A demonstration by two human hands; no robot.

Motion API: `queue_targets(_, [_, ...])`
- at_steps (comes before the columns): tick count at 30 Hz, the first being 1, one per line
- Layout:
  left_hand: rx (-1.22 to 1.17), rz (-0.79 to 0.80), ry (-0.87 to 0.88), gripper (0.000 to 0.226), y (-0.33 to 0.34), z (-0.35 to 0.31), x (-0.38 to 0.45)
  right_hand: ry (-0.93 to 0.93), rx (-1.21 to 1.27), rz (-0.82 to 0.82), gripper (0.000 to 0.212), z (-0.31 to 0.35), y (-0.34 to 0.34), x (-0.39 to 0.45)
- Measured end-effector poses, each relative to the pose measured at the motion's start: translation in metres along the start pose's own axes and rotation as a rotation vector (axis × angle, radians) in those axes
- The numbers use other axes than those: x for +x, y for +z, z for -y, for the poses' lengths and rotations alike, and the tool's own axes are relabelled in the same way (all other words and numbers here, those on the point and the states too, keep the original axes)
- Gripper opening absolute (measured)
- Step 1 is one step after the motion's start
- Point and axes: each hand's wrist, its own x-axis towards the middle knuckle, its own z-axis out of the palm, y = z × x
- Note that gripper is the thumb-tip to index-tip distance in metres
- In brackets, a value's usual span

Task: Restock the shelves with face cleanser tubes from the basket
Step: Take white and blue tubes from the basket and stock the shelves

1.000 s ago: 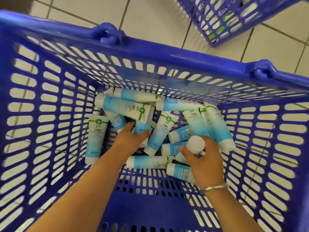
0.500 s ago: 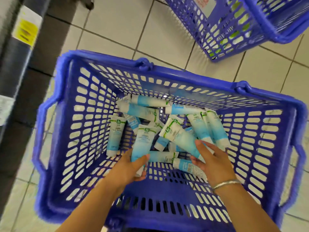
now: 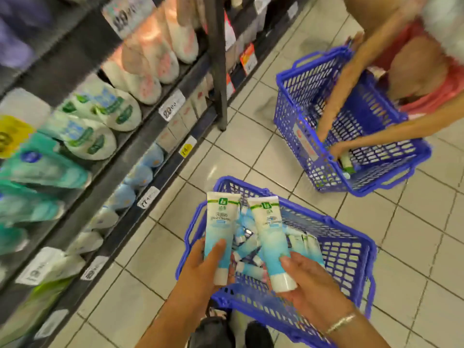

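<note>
My left hand grips a blue-and-white face cleanser tube, held upright with its white cap down. My right hand grips a second matching tube beside it. Both tubes are lifted above the blue plastic basket on the floor, where several more tubes lie in a heap. The shelves run along the left, stocked with tubes and bottles.
A second blue basket stands on the tiled floor at the upper right, and another person's arms reach into it. Price tags line the shelf edges. A dark upright post divides the shelving. My shoes show at the bottom.
Both hands have lifted out of the basket, each holding one tube upright. My view has risen from the basket interior to take in the shelves and the other person.
</note>
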Motion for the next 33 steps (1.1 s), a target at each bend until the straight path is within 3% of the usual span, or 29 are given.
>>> queue_targets(7, [-0.111,-0.114,0.242,0.014,-0.032,-0.076,-0.133,-0.084,-0.219,0.333,0.048,0.066,0.092,-0.112])
queue_targets(14, [-0.320,-0.336,0.427,0.008,-0.091,-0.108,-0.285,-0.071,-0.355,0.673,0.055,0.053,0.184,-0.225])
queue_targets(25, [-0.721,-0.520,0.696,0.034,-0.193,-0.059,-0.499,0.010,-0.628,1.062,0.047,-0.060,0.304,-0.374])
queue_targets(33, [-0.750,-0.545,0.828,0.045,-0.297,-0.005,-0.632,0.073,-0.724,1.247,0.049,-0.175,0.366,-0.492])
